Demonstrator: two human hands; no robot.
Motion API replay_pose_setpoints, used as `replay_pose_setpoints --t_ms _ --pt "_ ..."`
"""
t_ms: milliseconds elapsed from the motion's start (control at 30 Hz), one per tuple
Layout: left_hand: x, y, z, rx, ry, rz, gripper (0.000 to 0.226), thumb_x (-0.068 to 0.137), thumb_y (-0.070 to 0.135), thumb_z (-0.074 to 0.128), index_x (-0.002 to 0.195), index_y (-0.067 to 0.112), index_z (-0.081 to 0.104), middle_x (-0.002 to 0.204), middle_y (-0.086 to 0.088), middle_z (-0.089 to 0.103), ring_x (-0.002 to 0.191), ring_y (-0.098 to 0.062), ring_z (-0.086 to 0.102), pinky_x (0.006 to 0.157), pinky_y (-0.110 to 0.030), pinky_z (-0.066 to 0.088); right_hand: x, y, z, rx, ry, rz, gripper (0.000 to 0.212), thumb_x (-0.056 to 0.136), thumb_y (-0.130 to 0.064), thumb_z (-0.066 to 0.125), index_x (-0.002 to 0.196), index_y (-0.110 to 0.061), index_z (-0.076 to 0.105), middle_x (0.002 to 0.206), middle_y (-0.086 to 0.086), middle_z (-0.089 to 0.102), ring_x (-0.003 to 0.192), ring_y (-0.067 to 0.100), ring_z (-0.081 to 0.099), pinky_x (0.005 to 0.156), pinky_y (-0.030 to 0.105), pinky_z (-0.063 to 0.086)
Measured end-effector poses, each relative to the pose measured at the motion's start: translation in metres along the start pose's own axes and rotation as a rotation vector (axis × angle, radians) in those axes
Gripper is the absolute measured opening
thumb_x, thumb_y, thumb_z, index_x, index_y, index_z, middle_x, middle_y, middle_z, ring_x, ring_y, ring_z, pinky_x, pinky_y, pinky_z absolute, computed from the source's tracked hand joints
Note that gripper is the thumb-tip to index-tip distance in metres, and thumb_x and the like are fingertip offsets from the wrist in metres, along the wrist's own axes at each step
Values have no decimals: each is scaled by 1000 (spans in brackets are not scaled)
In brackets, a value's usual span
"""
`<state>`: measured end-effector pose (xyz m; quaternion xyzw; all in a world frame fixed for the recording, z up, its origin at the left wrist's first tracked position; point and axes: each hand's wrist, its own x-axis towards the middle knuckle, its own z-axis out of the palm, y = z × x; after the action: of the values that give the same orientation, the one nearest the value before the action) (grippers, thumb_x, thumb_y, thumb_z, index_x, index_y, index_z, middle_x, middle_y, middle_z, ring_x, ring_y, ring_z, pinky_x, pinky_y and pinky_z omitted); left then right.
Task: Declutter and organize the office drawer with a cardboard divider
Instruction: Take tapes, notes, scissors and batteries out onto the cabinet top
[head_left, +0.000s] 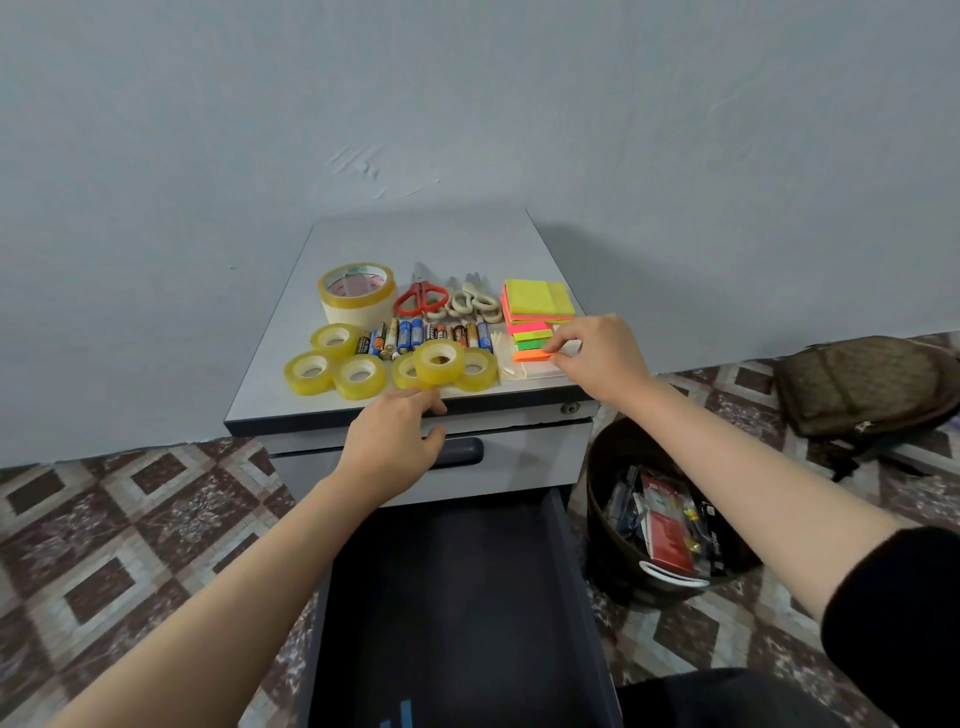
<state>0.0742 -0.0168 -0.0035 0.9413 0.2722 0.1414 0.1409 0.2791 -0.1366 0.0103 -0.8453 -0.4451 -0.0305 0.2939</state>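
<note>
A grey cabinet top (426, 244) carries sorted stationery. Several small yellow tape rolls (332, 371) lie along its front edge, one roll (440, 360) stacked on two others. My left hand (397, 439) rests at the cabinet's front edge just below that roll, fingers loosely curled and holding nothing. My right hand (597, 351) pinches an orange sticky-note pad (532, 355) lying on white paper (535, 370) at the right. Behind lie neon sticky pads (540, 299), a row of batteries (423, 336), red scissors (421, 299), white scissors (475, 301) and a big tape roll (356, 291). The dark drawer (457, 597) below stands pulled out.
A dark round bin (602, 467) holding discarded packaging stands right of the drawer. A brown backpack (862, 387) lies on the patterned tile floor at the far right. A blue wall rises behind the cabinet. The upper drawer front with its dark handle (465, 451) is closed.
</note>
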Motion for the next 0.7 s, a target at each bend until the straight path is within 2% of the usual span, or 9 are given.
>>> replay_pose_setpoints --t_ms 267,433,567,700 --pt "0 -4 3 -17 15 17 26 90 22 56 115 17 62 125 4 59 116 -16 49 89 -30 42 1 5 -2 6 28 -4 17 84 -7 64 94 -14 75 102 4 72 103 24 60 86 32 46" --pt "1 -5 4 -14 19 18 26 90 22 56 114 17 62 126 6 58 117 -15 49 89 -28 41 1 7 -3 -23 50 -10 23 83 -7 65 104 -14 71 101 4 69 96 21 60 79 25 42" --pt "1 -5 4 -24 19 19 25 90 22 55 113 16 63 126 5 59 118 -16 48 91 -31 42 2 7 -4 -45 49 -10 23 84 -8 65 105 -12 69 105 6 67 98 22 58 81 28 43" --pt "-6 -4 5 -49 13 41 25 91 24 55 115 19 63 138 6 50 125 -14 44 95 -27 38 -4 5 -8 -49 74 10 18 84 -9 64 101 -10 69 99 5 65 92 20 57 77 25 40"
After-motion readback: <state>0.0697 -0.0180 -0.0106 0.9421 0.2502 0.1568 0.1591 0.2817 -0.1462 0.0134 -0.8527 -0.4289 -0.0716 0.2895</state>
